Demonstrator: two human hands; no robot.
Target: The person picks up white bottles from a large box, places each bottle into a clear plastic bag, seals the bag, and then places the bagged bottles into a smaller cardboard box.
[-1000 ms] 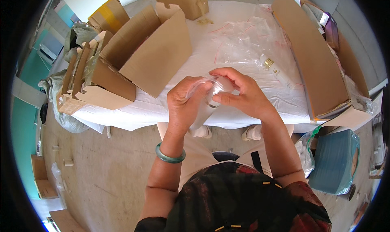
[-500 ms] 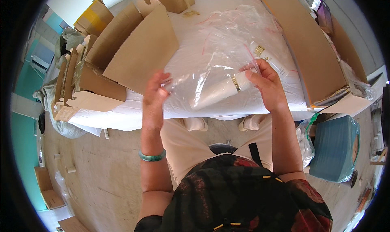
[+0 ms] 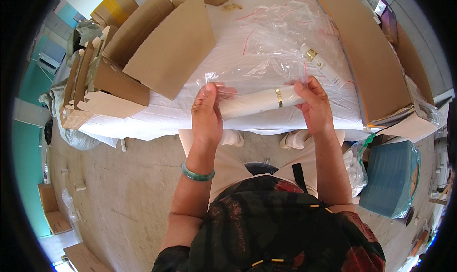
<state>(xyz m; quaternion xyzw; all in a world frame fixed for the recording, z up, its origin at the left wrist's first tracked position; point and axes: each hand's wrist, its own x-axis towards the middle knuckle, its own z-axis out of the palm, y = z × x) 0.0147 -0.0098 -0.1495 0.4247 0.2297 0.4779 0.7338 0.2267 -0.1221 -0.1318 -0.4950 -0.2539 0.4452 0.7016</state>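
Observation:
A white cylindrical bottle with a gold band lies nearly level between my hands, above the near edge of the white-covered table. It appears to be inside a clear plastic bag with a red seal line. My left hand pinches the bag beside the bottle's left end, thumb on top. With closed fingers, my right hand grips the bottle's right end and the bag's edge there. Farther back, a second white bottle with a gold band rests beside a heap of clear bags.
An open cardboard box stands on the left of the white cloth. A long carton with packages in it borders the right side. A blue-wrapped block sits on the floor at right.
My left hand has come right and closer to the bottle, now pinching the bag. The bottle has turned more level, and the bag that billowed above it lies flatter.

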